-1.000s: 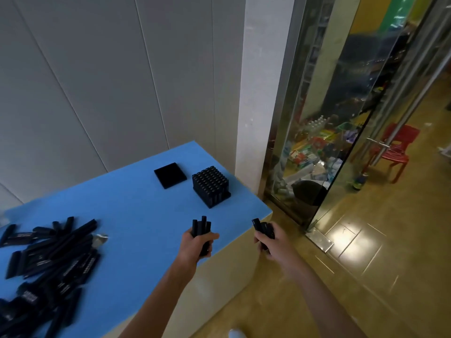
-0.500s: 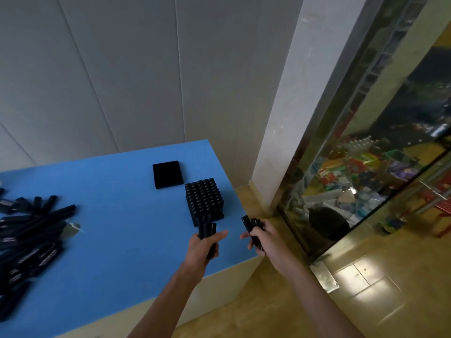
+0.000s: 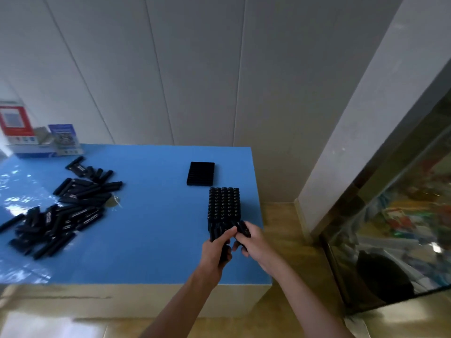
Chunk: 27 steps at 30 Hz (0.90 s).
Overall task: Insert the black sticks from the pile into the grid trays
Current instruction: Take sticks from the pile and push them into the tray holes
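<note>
Head view. The left hand (image 3: 216,250) is curled round a small bundle of black sticks (image 3: 218,234), held roughly upright at the near edge of the filled grid tray (image 3: 224,206). The right hand (image 3: 252,242) pinches one or two more sticks (image 3: 242,229) just beside the tray's near right corner. The fingertips of the two hands meet over the near row, which they hide, so whether open cells remain there cannot be told. A second, empty grid tray (image 3: 201,173) lies flat just behind the filled one. The loose pile (image 3: 63,208) lies well apart on the left of the blue worktop (image 3: 151,228).

Risks, as judged: the filled tray stands tall on a small base near the worktop's right edge (image 3: 258,203), so a sideways push from either hand could tip it or slide it toward the floor. A stick entered at a tilt could jam in its cell or lever out its neighbours. With both hands loaded and touching, a loosened grip could drop sticks over the near edge (image 3: 146,284).

Room: bare blue surface lies between pile and trays and in front of the hands. To the right the worktop ends just past the tray. Behind, the grey wall (image 3: 195,69) bounds the far edge.
</note>
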{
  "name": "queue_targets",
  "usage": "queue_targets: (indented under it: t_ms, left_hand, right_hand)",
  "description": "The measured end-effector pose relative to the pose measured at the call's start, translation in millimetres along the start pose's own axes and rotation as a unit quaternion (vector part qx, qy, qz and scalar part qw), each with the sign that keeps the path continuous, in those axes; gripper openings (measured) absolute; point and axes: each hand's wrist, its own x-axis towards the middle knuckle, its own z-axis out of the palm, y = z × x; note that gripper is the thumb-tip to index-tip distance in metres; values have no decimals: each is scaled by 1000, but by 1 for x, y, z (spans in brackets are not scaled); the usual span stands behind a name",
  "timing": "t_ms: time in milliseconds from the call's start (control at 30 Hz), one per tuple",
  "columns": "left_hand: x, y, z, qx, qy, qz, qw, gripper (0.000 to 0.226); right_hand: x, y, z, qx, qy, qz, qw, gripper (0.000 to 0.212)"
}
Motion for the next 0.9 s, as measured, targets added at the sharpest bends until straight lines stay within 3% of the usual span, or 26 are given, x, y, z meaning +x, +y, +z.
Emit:
queue_targets:
  t_ms: [100, 300, 567, 700, 900]
  left_hand:
    - [0, 4, 2, -44, 14, -3, 999, 36]
    - [3, 2, 1, -93, 2, -12, 996, 11]
    - [4, 6, -1, -99, 63, -10, 993, 20]
    - [3, 13, -2, -119, 38, 4, 992, 16]
    - [0, 23, -2, -138, -30, 24, 990, 15]
  right_hand:
    - [6, -2, -2, -44, -23, -29, 998, 10]
    - [13, -9, -4, -71, -67, -45, 994, 13]
    - [19, -21, 2, -66, -121, -37, 990, 15]
    - [30, -18, 8, -94, -125, -43, 987, 23]
    - [39, -20, 12, -34, -138, -32, 989, 31]
